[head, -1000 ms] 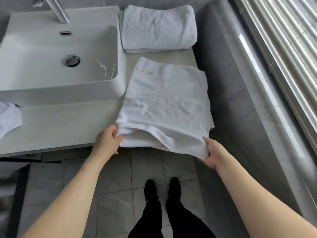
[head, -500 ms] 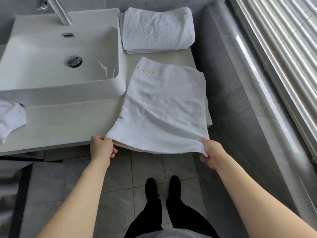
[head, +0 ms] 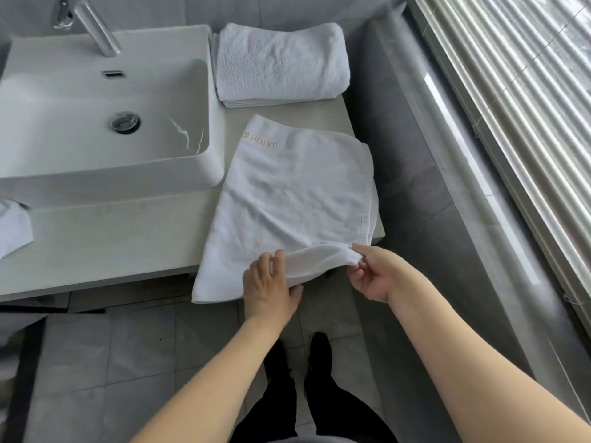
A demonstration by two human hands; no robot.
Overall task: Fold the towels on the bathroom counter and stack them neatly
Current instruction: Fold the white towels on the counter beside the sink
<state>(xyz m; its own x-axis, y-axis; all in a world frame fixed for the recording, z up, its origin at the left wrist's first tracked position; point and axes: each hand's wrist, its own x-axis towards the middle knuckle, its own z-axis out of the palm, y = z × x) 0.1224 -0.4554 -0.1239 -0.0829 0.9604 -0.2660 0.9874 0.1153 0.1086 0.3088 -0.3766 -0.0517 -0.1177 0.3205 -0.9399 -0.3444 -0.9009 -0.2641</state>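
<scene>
A white towel with gold lettering point(head: 294, 199) lies partly folded on the right end of the counter point(head: 105, 238), its near edge hanging over the front. My left hand point(head: 270, 287) grips that near edge from the left, fingers closed around a bunched fold. My right hand point(head: 374, 273) pinches the same bunched fold at its right end. A folded white towel point(head: 281, 63) rests flat at the back of the counter, beside the sink. Another white towel point(head: 14, 227) shows partly at the left edge.
A white basin point(head: 105, 123) with a chrome tap point(head: 96, 25) fills the left of the counter. A grey ledge point(head: 447, 187) and window blinds point(head: 527, 91) run along the right. Grey floor tiles and my black shoes are below.
My left hand has slid right along the towel's near edge toward my right hand. The edge between them is now bunched up, and the towel's left corner hangs free.
</scene>
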